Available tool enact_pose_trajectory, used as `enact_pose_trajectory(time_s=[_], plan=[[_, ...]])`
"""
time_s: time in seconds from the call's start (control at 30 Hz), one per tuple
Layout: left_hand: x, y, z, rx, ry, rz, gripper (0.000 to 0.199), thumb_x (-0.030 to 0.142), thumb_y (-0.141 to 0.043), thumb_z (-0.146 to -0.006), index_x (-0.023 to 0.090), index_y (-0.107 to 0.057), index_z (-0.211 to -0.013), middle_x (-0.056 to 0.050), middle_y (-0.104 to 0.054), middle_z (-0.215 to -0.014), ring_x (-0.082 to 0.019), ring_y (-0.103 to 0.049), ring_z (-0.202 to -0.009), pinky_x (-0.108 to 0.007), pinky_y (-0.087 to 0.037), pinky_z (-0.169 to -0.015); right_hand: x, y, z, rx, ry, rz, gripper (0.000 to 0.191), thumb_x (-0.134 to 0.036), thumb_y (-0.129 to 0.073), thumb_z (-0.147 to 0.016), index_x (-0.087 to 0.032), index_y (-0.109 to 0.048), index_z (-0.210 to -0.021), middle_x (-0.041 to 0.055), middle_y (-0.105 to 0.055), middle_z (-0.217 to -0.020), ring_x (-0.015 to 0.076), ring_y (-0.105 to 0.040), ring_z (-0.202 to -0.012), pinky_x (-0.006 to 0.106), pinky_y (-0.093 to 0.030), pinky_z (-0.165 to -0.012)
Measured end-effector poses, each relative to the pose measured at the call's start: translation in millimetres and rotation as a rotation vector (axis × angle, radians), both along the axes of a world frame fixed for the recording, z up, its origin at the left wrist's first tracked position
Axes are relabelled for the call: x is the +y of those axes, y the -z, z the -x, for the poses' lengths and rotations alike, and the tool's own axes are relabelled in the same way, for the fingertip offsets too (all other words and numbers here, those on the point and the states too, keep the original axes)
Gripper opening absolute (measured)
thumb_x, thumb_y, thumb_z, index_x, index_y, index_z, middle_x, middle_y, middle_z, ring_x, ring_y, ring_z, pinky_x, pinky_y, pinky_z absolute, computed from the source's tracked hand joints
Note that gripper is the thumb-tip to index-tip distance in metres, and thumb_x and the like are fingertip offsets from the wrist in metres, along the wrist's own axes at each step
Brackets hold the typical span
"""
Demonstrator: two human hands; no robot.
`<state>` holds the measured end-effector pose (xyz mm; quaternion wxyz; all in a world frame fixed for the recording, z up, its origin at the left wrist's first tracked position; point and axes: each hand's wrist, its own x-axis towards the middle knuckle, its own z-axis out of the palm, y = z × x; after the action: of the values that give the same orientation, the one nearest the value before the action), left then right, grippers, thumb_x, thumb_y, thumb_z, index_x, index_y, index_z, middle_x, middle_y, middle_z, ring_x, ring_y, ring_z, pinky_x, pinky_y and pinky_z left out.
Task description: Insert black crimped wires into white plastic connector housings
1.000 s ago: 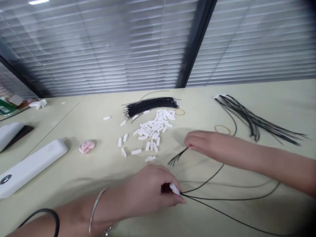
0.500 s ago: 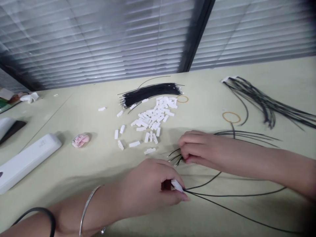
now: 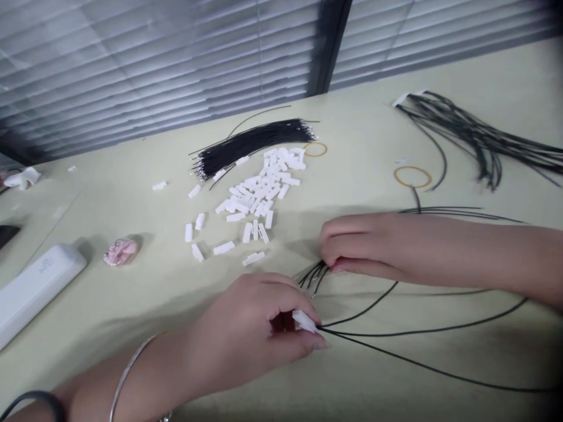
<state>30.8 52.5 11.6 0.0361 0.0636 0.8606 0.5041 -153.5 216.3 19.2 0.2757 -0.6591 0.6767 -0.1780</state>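
Between thumb and forefinger, my left hand (image 3: 259, 328) pinches a white plastic connector housing (image 3: 304, 320). Several thin black wires (image 3: 422, 334) run out of the housing's right end and curve off to the right. Farther up and to the right, my right hand (image 3: 356, 243) has its fingers closed on several black wires (image 3: 313, 276), whose metal-tipped ends poke out to the left, close above my left fingertips. The far part of these wires shows behind my right forearm. Loose white connector housings (image 3: 264, 187) lie scattered beyond both hands.
A thick bundle of black wires (image 3: 255, 146) lies at the back. Finished-looking black cables with white connectors (image 3: 475, 129) rest at the right rear, near a rubber band (image 3: 412, 176). On the left are a white power bank-like object (image 3: 41, 290) and a small pink item (image 3: 121, 251).
The camera view has shifted, so most things sit farther left and higher. More wire ends now show at my right fingertips. My left hand keeps the same connector housing.
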Motion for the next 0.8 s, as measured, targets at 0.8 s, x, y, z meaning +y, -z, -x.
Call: enact_pose_trajectory(time_s=[0.8], plan=[[2.3,-3.8,3.9,-0.132,-0.089,-0.182,0.005,0.014,-0.076,-0.078,0.012,-0.071,-0.078,0.001,-0.06,-0.069,-0.005,-0.049,-0.055,-0.013,-0.039,-0.051,17.3,-0.3,-15.6,0.221,-0.025,0.414,0.022,-0.022,-0.036,-0.103,-0.023,-0.057,-0.097,-0.001,-0.052,-0.088,0.0048,-0.05,-0.066,0.019,-0.039,-0.056]])
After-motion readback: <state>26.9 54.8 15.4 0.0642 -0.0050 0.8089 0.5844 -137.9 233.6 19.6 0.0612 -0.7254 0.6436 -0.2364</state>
